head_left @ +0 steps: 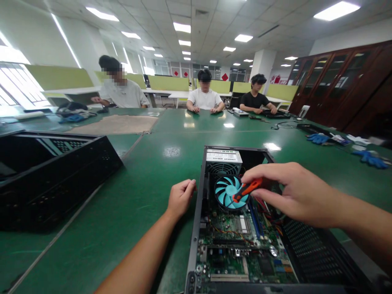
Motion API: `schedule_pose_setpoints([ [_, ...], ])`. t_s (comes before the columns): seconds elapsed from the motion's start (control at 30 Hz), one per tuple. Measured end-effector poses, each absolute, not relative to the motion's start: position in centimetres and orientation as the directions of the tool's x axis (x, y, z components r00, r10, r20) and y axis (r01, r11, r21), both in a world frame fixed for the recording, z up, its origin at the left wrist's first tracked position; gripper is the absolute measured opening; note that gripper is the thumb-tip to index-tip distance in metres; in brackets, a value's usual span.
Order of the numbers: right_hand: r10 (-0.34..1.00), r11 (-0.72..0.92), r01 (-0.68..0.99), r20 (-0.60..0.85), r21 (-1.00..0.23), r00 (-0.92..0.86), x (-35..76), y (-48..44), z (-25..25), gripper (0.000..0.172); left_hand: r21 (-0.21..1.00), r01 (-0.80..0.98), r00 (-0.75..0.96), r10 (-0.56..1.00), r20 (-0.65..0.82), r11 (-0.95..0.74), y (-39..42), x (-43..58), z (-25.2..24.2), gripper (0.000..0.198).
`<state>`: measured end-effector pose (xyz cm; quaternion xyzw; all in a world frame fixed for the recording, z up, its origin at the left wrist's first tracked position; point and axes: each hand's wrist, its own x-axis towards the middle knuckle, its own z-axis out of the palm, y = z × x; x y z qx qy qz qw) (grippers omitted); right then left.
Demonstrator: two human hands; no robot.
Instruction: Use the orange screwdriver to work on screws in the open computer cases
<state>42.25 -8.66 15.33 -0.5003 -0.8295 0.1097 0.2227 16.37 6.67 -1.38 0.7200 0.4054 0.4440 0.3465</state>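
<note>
An orange and black screwdriver (247, 190) is pinched between the thumb and fingers of my right hand (289, 194). It slants down to the left over a cooling fan (231, 191) with turquoise blades; whether its tip touches anything there is hard to see. The fan sits on a green motherboard (226, 228) inside a computer case (193, 245) that lies open in front of me. Behind the fan is a power supply (224, 157) with a white label. My left hand (181, 198) rests closed on the table beside the case's left edge; its curled fingers hide whatever may be inside.
Another black case (58, 179) stands on the green table (147, 171) at left. A brown board (114, 123) lies farther back. Blue gloves (370, 158) and cables lie at right. Several people sit across the table, one with a black device (277, 115).
</note>
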Motion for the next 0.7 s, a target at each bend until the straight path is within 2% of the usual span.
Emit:
schedule_pose_setpoints([
  [0.2, 0.772, 0.632, 0.725, 0.140, -0.273, -0.620, 38.5, -6.2, 15.6, 0.028, 0.864, 0.274, 0.279, 0.895, 0.349, -0.422, 6.8, 16.4, -1.6, 0.046],
  [0.57, 0.777, 0.619, 0.743, 0.059, -0.255, -0.627, 37.9, -4.5, 13.6, 0.029, 0.884, 0.246, 0.272, 0.904, 0.330, -0.397, 7.1, 16.4, -2.0, 0.046],
  [0.63, 0.777, 0.621, 0.749, 0.057, -0.229, -0.627, 37.8, -4.5, 13.4, 0.025, 0.887, 0.239, 0.277, 0.903, 0.328, -0.395, 7.1, 16.4, -2.1, 0.046],
  [0.7, 0.796, 0.603, 0.786, 0.031, -0.137, -0.605, 37.4, -4.3, 13.1, 0.010, 0.890, 0.230, 0.280, 0.902, 0.328, -0.395, 7.1, 16.4, -2.2, 0.047],
])
